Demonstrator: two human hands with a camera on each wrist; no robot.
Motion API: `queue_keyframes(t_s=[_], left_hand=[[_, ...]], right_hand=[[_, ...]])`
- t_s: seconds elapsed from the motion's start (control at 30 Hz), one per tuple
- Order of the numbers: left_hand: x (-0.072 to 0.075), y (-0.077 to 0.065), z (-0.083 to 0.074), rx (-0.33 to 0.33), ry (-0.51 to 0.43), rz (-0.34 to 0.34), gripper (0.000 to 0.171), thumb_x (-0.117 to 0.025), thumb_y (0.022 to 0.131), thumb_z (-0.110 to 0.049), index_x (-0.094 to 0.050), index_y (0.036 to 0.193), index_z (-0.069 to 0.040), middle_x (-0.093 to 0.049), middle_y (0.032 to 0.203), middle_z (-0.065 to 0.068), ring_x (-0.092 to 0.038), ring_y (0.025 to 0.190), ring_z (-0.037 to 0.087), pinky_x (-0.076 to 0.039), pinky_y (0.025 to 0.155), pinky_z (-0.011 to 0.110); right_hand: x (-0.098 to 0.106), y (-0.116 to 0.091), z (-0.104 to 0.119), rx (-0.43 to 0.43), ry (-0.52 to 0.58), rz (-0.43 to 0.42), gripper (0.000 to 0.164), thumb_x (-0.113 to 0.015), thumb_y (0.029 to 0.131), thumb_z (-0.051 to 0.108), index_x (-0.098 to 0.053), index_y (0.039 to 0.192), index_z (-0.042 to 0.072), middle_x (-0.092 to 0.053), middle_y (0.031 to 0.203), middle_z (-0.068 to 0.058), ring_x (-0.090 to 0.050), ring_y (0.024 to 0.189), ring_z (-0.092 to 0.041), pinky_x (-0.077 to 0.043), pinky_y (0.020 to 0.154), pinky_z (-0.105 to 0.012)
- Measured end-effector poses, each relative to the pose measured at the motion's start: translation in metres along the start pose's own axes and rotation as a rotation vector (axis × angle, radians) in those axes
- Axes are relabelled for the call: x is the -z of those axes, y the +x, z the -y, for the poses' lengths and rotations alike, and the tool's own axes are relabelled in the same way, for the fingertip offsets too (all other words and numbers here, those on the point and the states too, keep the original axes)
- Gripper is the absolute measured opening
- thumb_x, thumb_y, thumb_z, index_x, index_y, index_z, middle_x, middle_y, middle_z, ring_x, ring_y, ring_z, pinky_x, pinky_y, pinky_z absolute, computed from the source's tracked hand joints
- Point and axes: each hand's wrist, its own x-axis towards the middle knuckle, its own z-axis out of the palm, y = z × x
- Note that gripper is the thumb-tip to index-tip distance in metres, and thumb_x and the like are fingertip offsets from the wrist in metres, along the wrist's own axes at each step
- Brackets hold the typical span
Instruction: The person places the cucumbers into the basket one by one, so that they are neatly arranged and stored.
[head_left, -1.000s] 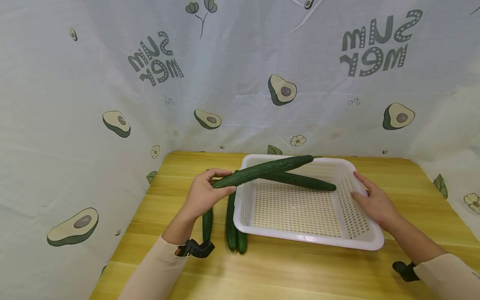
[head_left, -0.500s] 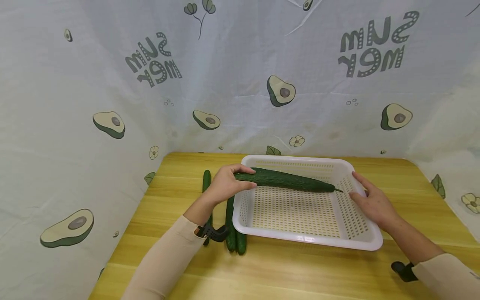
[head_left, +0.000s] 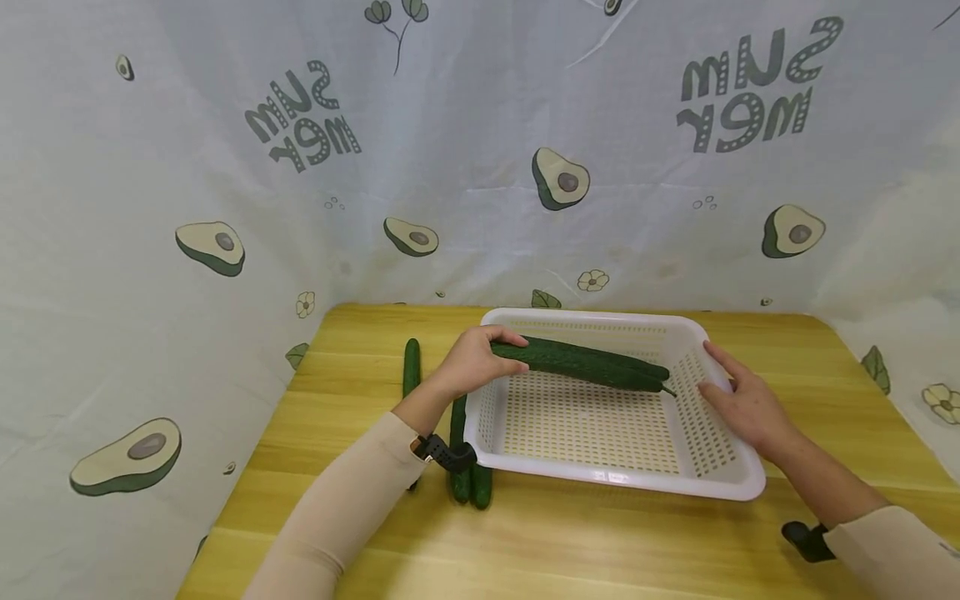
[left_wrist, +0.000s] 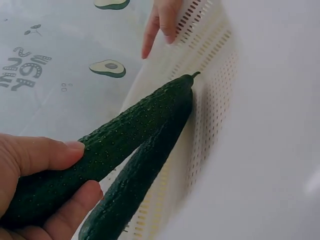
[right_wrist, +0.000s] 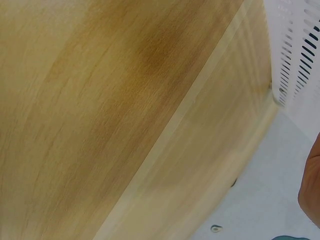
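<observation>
My left hand (head_left: 480, 360) grips a long dark green cucumber (head_left: 577, 362) by its near end, thumb and fingers on either side of it. The held cucumber points right over the white plastic basket (head_left: 592, 478), with its stem toward the basket's right wall. A second cucumber (left_wrist: 137, 187) lies in the basket right beside it, as the left wrist view shows. My right hand (head_left: 753, 408) holds the basket's right rim, thumb on the inside and fingers outside. In the right wrist view only a bit of that hand (right_wrist: 311, 185) shows at the edge.
Left of the basket, several more cucumbers lie on the wooden table (head_left: 322, 417): one alone (head_left: 412, 367) and a pair (head_left: 471, 485) partly hidden by the left wrist and basket rim. A white cloth (head_left: 480, 167) printed with avocados hangs behind and at the sides.
My left hand has carried the cucumber rightward and down into the basket, turning it from slanting up across the other cucumber to lying alongside it. The right hand has stayed on the rim.
</observation>
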Motion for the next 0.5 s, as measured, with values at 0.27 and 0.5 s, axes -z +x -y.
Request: queue_keyframes(t_s=[0.27, 0.5], left_hand=[[-0.0024, 0.003, 0.0036, -0.007, 0.006, 0.024, 0.036, -0.079, 0.09, -0.015, -0.07, 0.125, -0.014, -0.06, 0.138, 0.01, -0.054, 0.133, 0.03, -0.051, 0.101, 0.047], [-0.0001, -0.0025, 0.0041, -0.062, 0.094, -0.022, 0.055, -0.076, 0.093, -0.014, -0.055, 0.144, -0.015, -0.063, 0.134, 0.01, -0.059, 0.125, 0.032, -0.055, 0.089, 0.043]], right_hand=[[-0.0008, -0.0031, 0.0001, 0.003, -0.005, -0.008, 0.071, -0.041, 0.11, 0.029, 0.002, 0.165, 0.016, -0.041, 0.139, -0.05, -0.073, 0.077, -0.024, -0.061, 0.059, -0.038], [-0.004, -0.0073, 0.0, 0.004, 0.002, -0.013, 0.071, -0.041, 0.11, 0.03, 0.001, 0.165, 0.017, -0.041, 0.138, -0.05, -0.073, 0.077, -0.024, -0.061, 0.059, -0.039]])
